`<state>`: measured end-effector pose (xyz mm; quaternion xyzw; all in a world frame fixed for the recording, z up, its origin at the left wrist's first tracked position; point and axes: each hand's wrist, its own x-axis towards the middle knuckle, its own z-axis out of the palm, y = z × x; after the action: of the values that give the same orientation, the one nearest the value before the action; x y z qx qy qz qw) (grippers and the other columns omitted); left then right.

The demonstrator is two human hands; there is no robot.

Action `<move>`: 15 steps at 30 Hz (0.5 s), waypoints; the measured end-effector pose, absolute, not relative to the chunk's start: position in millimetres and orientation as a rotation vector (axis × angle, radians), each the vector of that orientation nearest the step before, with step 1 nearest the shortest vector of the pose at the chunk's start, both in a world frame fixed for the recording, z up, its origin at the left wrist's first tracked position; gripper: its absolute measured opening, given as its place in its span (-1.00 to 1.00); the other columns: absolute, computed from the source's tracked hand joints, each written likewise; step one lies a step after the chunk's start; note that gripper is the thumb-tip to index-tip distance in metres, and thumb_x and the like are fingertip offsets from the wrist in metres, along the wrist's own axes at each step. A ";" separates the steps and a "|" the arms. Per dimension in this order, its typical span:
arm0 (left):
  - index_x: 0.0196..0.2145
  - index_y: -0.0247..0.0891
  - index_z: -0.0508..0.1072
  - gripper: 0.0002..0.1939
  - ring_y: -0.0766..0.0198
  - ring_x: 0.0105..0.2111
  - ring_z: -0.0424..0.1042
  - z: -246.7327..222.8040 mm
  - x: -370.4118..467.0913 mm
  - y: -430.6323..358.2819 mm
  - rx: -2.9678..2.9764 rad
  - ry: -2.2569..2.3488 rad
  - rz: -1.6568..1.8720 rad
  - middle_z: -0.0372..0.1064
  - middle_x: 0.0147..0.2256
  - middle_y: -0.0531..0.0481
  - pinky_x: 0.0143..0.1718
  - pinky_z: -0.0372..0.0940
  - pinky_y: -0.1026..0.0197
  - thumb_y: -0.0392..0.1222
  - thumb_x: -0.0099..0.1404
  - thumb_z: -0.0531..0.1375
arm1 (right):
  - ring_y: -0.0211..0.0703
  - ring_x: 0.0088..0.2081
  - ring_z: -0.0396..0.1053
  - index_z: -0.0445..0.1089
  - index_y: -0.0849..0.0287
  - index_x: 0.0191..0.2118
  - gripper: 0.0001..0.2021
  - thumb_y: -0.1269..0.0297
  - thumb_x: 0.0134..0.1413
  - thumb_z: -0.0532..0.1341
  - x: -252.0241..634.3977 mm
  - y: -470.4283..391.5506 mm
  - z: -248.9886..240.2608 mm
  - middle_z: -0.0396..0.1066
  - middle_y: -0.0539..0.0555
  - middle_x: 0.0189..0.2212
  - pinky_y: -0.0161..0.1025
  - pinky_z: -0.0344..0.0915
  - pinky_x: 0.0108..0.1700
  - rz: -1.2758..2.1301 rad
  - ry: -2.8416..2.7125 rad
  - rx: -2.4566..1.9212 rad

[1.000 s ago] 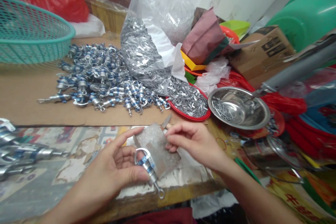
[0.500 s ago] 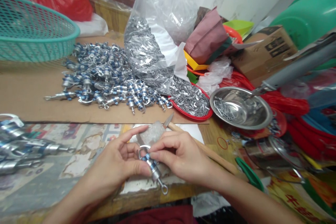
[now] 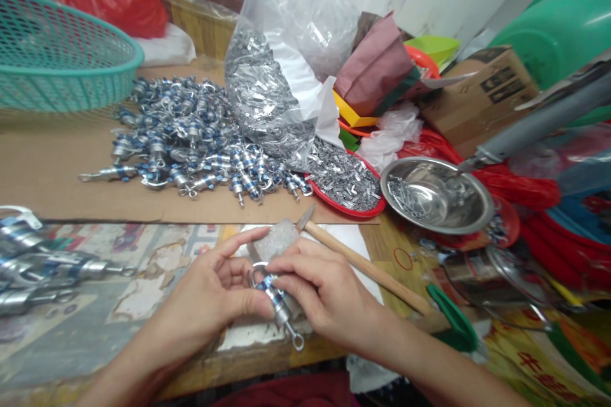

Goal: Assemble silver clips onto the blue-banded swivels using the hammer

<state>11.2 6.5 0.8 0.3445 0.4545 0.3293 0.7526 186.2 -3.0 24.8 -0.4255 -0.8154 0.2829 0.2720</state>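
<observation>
Near the table's front edge, my left hand (image 3: 229,292) grips a silver and blue metal fitting (image 3: 281,313) between thumb and fingers. The fitting has a ring at its upper end and a small eye at its lower right end. My right hand (image 3: 322,280) is closed, its thumb and fingertips pressed at the fitting's blue band; any small part between them is hidden. Just beyond the hands sits a grey stone-like block (image 3: 274,238). A hammer (image 3: 367,264) with a wooden handle lies to the right of my right hand.
A heap of similar fittings (image 3: 191,127) covers the cardboard, with more fittings (image 3: 42,267) at the left. Behind are a bag of small metal pieces (image 3: 262,89), a red dish (image 3: 382,206), a steel bowl (image 3: 487,216) and a turquoise basket (image 3: 109,79).
My right hand has shifted slightly, and its fingers now reach further over the fitting. More of the hammer handle shows. The fitting has stayed nearly in place in my left hand.
</observation>
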 end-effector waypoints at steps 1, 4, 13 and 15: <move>0.18 -0.21 0.14 0.01 0.25 -0.50 0.45 0.3 11.0 6.6 0.759 0.992 0.714 0.51 -0.52 0.10 -0.44 0.30 0.25 -0.35 -0.23 0.44 | -0.19 -0.28 0.36 0.44 0.22 -0.22 -0.83 0.49 0.12 0.13 187.0 -3.4 25.9 0.43 0.10 -0.33 -0.28 0.31 -0.24 0.756 -2.211 -1.150; 0.18 -0.22 0.14 0.00 0.25 -0.50 0.45 -0.8 10.8 6.7 0.764 0.991 0.725 0.50 -0.53 0.11 -0.44 0.29 0.25 -0.34 -0.22 0.44 | -0.19 -0.27 0.35 0.43 0.21 -0.20 -0.82 0.51 0.11 0.13 188.9 -3.8 30.9 0.41 0.10 -0.30 -0.29 0.31 -0.23 0.789 -2.262 -1.161; 0.17 -0.21 0.13 -0.01 0.34 -0.56 0.37 -0.9 10.4 6.7 0.764 0.991 0.716 0.44 -0.58 0.19 -0.49 0.24 0.31 -0.37 -0.21 0.43 | -0.26 -0.39 0.39 0.42 0.25 -0.37 -0.91 0.55 0.03 0.21 192.9 -14.9 27.9 0.43 0.05 -0.46 -0.36 0.32 -0.33 0.737 -2.023 -1.039; 0.17 -0.21 0.14 -0.01 0.33 -0.56 0.38 0.3 10.4 6.5 0.759 0.998 0.705 0.45 -0.57 0.18 -0.49 0.25 0.30 -0.37 -0.22 0.43 | -0.25 -0.35 0.40 0.44 0.28 -0.34 -0.87 0.57 0.07 0.16 196.0 -14.0 28.1 0.43 0.10 -0.42 -0.36 0.34 -0.30 0.656 -2.030 -1.011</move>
<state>10.4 6.5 0.3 0.3476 0.4572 0.3229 0.7523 196.0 -14.0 28.1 -0.3959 -0.7951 0.2568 0.3808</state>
